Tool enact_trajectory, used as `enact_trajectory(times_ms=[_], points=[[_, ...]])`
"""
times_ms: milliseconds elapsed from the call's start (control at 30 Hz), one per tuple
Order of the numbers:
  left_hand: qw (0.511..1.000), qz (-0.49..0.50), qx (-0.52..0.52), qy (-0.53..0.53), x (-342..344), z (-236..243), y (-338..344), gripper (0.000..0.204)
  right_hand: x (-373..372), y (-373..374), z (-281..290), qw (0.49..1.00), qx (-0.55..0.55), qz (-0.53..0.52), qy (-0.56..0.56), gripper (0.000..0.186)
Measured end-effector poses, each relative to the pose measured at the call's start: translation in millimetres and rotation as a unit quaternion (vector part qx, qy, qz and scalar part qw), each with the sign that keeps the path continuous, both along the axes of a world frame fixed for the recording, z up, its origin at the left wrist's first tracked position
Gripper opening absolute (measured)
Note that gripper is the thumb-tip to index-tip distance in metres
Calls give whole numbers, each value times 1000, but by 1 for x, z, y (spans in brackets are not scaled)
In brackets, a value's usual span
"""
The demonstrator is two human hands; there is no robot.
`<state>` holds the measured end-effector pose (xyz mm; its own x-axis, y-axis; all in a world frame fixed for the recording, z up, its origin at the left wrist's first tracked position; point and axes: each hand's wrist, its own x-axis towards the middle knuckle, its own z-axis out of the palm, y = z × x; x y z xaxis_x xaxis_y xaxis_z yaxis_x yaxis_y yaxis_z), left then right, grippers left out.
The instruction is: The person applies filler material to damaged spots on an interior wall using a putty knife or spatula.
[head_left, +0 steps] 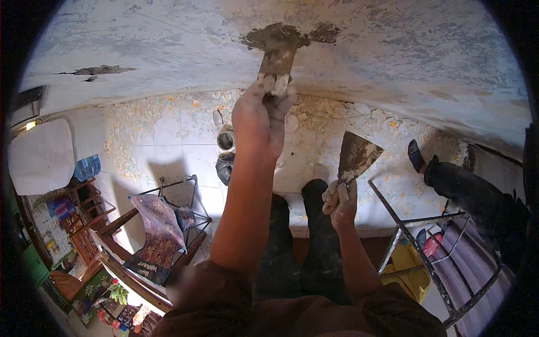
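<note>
My left hand is raised to the wall, its fingers closed round a putty knife. The blade's far end meets a patch of wet grey plaster on the worn, whitish wall. Lower and to the right, my right hand grips the handle of a second putty knife. That one has a wide, triangular blade smeared with grey plaster, held away from the wall. Fingers wrap over both handles and partly hide them.
A crack runs along the wall at left. Below, flakes litter the tiled floor, where a round container stands. A cloth-draped folding chair is at left, a metal frame at right. Another person's leg extends beyond the frame.
</note>
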<state>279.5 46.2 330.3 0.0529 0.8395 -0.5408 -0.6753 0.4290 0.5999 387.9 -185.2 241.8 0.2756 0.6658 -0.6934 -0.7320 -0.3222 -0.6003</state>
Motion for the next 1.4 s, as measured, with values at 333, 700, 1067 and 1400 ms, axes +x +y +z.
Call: enact_trajectory(times_ms=[333,700,1067,1400], points=[[993,-78,-19,92,3,-31,36,19,-1,-3,-4,999,34,1,-4,27],[990,-97,86,51,-33,45,61,20,-2,-3,-6,999,26,-15,-10,22],[972,-164,-40,162,-59,-21,3,22,-1,-7,-11,999,32,-19,-29,22],[976,-161,92,115,-59,41,89,16,-12,-3,-3,999,30,-11,-4,22]])
